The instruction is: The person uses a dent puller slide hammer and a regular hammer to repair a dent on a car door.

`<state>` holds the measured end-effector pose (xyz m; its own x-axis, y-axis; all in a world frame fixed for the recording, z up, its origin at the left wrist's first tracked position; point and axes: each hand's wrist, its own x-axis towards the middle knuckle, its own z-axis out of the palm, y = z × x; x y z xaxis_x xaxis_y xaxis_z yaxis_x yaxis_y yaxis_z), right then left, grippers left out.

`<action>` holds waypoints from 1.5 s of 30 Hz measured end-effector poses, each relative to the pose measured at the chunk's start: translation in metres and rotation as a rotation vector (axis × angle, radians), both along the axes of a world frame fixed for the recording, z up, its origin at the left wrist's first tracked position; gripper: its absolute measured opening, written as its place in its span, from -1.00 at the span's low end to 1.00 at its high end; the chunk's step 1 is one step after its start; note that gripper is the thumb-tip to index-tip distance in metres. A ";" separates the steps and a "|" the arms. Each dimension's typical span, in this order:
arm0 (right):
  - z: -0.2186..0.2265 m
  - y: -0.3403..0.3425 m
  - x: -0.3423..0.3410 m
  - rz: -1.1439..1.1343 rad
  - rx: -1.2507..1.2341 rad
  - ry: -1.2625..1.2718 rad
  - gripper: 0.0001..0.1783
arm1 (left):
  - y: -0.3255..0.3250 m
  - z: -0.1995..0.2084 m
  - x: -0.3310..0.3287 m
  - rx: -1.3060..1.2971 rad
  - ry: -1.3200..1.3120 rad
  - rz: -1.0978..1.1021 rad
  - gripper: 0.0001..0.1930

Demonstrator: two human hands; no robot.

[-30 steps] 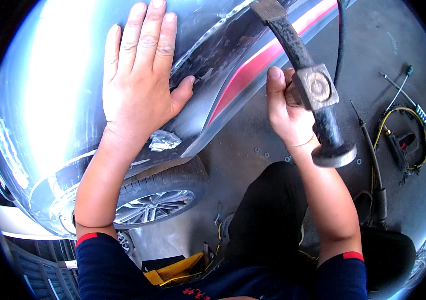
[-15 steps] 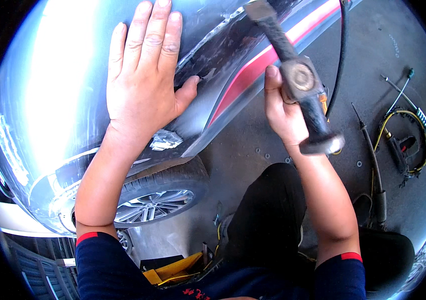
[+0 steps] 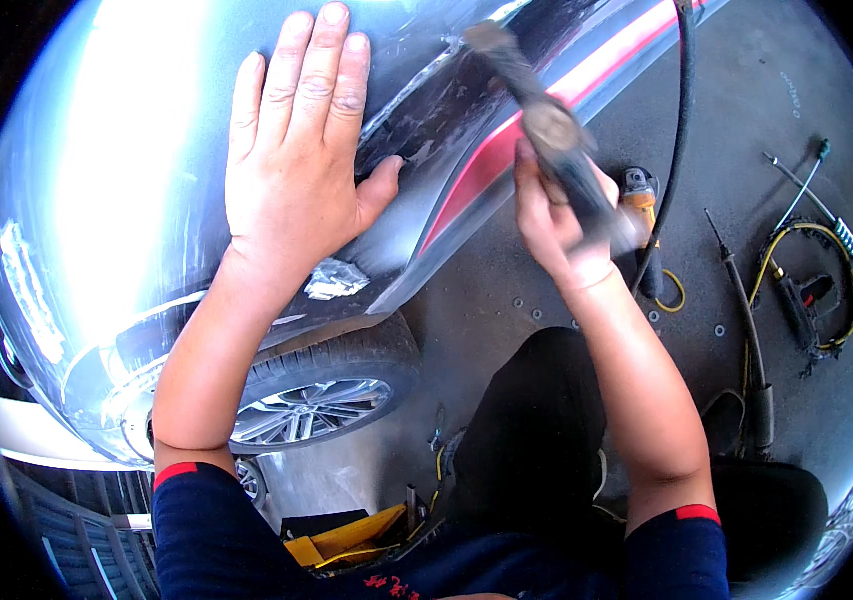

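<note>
My left hand (image 3: 296, 160) lies flat on the grey car body panel (image 3: 136, 200), fingers stretched forward and thumb out to the side. To its right, my right hand (image 3: 556, 210) is closed around a panel-beating hammer (image 3: 550, 128), whose long dark head has a narrow end and a round face. The head is smeared by motion and hides the handle. It hangs above the car's lower edge, near the red strip (image 3: 494, 160). Below my left hand, the panel has a bare, scraped patch (image 3: 336, 280) just above the wheel arch.
The car wheel (image 3: 311, 410) is under the panel. On the dark floor to the right lie an orange and black grinder (image 3: 638, 205), a tool with a yellow cable (image 3: 806, 310) and a long rod tool (image 3: 736, 270). A black hose (image 3: 687, 110) hangs down beside the car.
The hammer and my right hand have moved left, nearer the car, uncovering the grinder. My left hand stays flat on the panel, shifted very slightly.
</note>
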<state>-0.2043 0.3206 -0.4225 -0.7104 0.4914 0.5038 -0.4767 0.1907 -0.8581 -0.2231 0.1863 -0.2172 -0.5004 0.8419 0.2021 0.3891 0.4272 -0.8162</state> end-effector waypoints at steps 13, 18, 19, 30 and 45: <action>-0.003 -0.013 0.012 0.010 -0.524 0.041 -0.66 | 0.084 0.036 -0.053 -0.132 0.122 -0.120 -0.16; -0.018 -0.015 0.010 0.034 -0.549 0.041 -0.65 | 0.049 -0.001 -0.039 -0.094 -0.171 -0.148 -0.09; -0.016 -0.013 0.010 0.039 -0.549 0.056 -0.66 | 0.035 -0.007 -0.028 -0.093 -0.236 -0.109 -0.08; 0.030 0.016 0.003 -0.005 -0.032 0.170 -0.80 | -0.038 -0.016 0.016 -0.019 -0.199 0.005 -0.02; 0.029 0.000 -0.011 -0.118 0.080 0.042 -0.87 | -0.039 -0.020 0.013 0.024 -0.211 -0.040 0.00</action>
